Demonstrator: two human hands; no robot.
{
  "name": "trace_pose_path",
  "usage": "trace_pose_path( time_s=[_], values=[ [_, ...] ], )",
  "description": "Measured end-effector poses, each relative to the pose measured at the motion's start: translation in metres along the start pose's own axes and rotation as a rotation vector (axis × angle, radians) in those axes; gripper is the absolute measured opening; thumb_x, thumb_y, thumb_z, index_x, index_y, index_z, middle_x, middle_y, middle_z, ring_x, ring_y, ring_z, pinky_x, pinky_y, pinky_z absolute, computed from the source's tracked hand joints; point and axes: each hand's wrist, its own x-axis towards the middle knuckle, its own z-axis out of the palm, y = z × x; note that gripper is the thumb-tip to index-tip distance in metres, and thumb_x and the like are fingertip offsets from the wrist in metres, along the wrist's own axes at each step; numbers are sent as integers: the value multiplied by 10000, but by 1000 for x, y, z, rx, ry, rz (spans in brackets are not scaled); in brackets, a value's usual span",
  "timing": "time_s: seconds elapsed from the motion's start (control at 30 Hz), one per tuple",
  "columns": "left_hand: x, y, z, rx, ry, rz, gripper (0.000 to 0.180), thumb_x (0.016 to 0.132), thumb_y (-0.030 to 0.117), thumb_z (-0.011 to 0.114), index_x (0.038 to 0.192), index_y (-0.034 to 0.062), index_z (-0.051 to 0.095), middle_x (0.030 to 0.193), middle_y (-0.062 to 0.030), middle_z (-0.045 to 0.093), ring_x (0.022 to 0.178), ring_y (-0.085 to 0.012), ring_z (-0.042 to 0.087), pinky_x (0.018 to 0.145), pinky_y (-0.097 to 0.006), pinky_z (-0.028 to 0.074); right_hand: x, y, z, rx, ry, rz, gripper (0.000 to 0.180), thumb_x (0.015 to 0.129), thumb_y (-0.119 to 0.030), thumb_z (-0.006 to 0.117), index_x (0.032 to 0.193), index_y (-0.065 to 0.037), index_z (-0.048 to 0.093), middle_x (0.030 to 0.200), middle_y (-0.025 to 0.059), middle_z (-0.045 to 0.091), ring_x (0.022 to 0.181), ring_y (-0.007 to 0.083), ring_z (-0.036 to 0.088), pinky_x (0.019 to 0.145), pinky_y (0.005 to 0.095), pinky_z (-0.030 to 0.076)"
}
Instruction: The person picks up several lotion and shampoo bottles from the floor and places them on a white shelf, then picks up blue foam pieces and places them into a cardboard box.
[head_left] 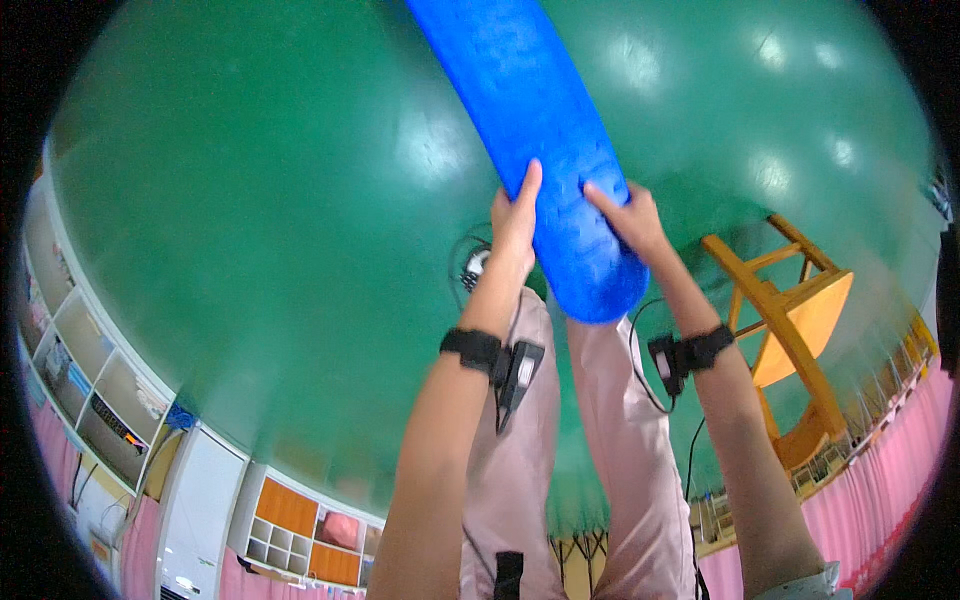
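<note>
A long, bright blue board [540,110] with a rounded near end slants away from me in the head view, its far end cut off by the top edge. Along its left edge my left hand [515,222] is closed, the thumb lying on the upper face. My right hand [635,215] grips the opposite edge close to the rounded end, thumb also on top. The other fingers are mostly hidden beside and beneath the board. That near end hangs over my legs [630,430].
Right of me, a wooden chair [795,325] appears tilted by the lens. The floor [250,220] is glossy green. White shelves [95,350], a low cabinet [290,505] and pink curtains [880,495] bend round the rim. Black cables [640,355] hang by my forearms, which carry strapped devices.
</note>
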Motion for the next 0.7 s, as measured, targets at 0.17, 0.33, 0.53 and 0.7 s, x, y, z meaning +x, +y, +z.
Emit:
trace_pose_path(
  time_s=[0.17,0.33,0.53,0.7],
  values=[
    [-147,87,-9,49,56,-183,614,742,423,620,1138,-17,458,1092,-130,522,971,-213,511,836,-325,405,-151,-103,-38,-183,11,109,842,672,-653,508,908,155,542,895,312,560,880,386,564,763,406,449],
    [-350,143,-29,-120,12,-124,518,779,329,609,1167,34,434,1104,-94,515,1017,-197,478,873,-333,382,-334,-196,-93,-201,-148,-35,695,730,-563,519,856,118,584,830,258,599,798,327,605,688,386,479],
    [-516,232,-1,-262,132,271,452,727,180,663,1079,-13,455,1028,-119,542,908,-187,535,797,-302,436,-406,-253,-121,-292,-306,-394,507,801,-384,522,1004,81,539,939,246,582,909,314,571,799,368,430],
    [-633,236,-18,-261,472,621,419,689,62,670,1051,-8,471,946,-117,575,811,-189,570,720,-325,474,-490,-311,-113,94,-1105,-175,529,852,-378,478,1188,27,413,1115,117,506,997,199,486,862,312,389]
  ],
)
